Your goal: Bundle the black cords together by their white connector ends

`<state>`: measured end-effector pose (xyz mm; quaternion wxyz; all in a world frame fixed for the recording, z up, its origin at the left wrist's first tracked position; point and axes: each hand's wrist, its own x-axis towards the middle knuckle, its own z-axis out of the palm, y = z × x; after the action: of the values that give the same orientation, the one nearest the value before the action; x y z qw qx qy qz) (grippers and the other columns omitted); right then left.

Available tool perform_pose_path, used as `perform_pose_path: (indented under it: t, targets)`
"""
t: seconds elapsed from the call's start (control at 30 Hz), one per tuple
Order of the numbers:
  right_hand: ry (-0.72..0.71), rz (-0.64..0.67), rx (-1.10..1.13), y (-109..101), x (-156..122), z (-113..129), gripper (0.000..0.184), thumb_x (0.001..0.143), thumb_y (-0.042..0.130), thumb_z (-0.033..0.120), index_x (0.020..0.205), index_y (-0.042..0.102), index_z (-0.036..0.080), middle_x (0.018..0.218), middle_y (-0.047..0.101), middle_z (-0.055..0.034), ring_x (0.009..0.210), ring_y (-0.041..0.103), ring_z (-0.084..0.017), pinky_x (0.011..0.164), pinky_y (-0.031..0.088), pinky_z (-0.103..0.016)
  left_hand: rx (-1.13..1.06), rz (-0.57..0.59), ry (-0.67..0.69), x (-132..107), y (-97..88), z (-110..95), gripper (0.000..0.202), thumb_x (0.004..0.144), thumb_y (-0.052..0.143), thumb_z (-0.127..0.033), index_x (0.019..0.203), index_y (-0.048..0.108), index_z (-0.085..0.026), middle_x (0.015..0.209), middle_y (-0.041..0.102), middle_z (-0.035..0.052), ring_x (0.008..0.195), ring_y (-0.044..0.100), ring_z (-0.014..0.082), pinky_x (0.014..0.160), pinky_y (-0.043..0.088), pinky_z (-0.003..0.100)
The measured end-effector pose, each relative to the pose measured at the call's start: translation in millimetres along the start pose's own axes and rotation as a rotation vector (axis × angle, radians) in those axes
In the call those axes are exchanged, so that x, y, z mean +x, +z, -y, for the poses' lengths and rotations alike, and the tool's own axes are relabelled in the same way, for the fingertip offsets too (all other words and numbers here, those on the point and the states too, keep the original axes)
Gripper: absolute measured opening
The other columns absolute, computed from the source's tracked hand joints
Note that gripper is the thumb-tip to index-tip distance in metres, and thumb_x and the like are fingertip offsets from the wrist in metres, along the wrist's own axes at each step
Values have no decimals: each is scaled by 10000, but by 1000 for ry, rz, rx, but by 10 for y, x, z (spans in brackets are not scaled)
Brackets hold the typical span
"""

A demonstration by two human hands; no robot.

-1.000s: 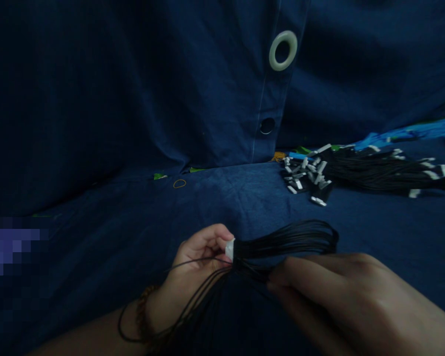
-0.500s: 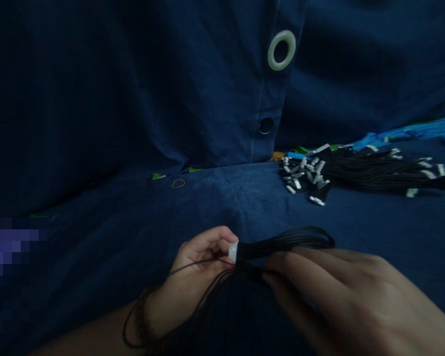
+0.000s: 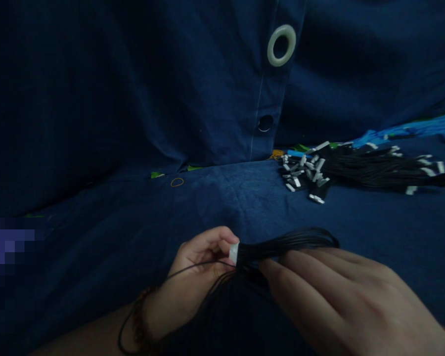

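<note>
My left hand (image 3: 198, 259) pinches a small white connector (image 3: 234, 253) between thumb and fingers. A bundle of thin black wires (image 3: 287, 243) runs from that connector to the right in a shallow loop, while other strands hang down past my left wrist. My right hand (image 3: 337, 299) lies just right of the connector, its fingertips pressed on the wires under the loop. A beaded bracelet (image 3: 139, 316) and a thin black cord circle my left wrist.
Blue cloth covers the surface and rises behind it, with a pale ring grommet (image 3: 281, 45) and a dark snap (image 3: 265, 123). A pile of black wire bundles with white connectors (image 3: 371, 170) lies at the back right. A small rubber band (image 3: 177, 182) sits at the back.
The wire loop has flattened and narrowed. My right hand has slid left toward the connector, and the view has shifted slightly.
</note>
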<state>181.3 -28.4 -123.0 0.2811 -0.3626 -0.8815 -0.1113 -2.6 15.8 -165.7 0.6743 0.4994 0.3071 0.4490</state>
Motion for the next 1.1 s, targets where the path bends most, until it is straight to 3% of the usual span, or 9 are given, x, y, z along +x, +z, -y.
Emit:
perform_pose_path:
  t: [0.3, 0.53, 0.7, 0.77, 0.97, 1.1]
  targets:
    - [-11, 17, 5, 36, -4, 23, 321, 758, 300, 58, 703, 595, 171, 624, 601, -30, 518, 538, -166, 487, 417, -283, 3, 24, 32, 2, 59, -38, 170, 642, 692, -137, 780, 678, -235, 660, 590, -30, 598, 507, 56, 551, 386, 114]
    - [-9, 72, 40, 21, -21, 30, 284, 769, 299, 70, 715, 562, 162, 648, 598, -43, 597, 566, -165, 568, 441, -276, 27, 34, -28, 7, 25, 4, 203, 661, 674, -133, 818, 668, -262, 682, 595, -35, 604, 510, 53, 547, 382, 110]
    - [15, 112, 93, 99, -14, 54, 243, 771, 336, 73, 723, 555, 165, 647, 580, -26, 561, 541, -155, 533, 409, -271, 82, 8, -77, -5, 41, -3, 178, 672, 662, -131, 805, 666, -249, 699, 580, -32, 636, 509, 56, 575, 387, 112]
    - [77, 117, 96, 102, 0, 35, 218, 791, 371, 85, 706, 548, 179, 634, 571, -14, 528, 525, -151, 497, 383, -267, 58, -28, -74, 18, 51, -9, 173, 653, 679, -150, 809, 663, -223, 690, 566, -20, 626, 504, 68, 565, 391, 132]
    - [473, 271, 238, -110, 99, -262, 92, 768, 487, 233, 838, 546, 228, 589, 573, 26, 452, 530, -123, 398, 347, -212, -15, -210, -79, 114, 11, -9, 331, 644, 683, -141, 959, 617, -216, 741, 561, -11, 614, 484, 67, 572, 388, 159]
    - [413, 140, 121, -235, 125, -391, 135, 743, 498, 273, 860, 548, 229, 712, 610, 9, 526, 572, -128, 460, 403, -224, -82, -281, -52, 125, -9, -10, 306, 675, 654, -138, 964, 610, -229, 739, 537, -23, 636, 479, 64, 577, 392, 154]
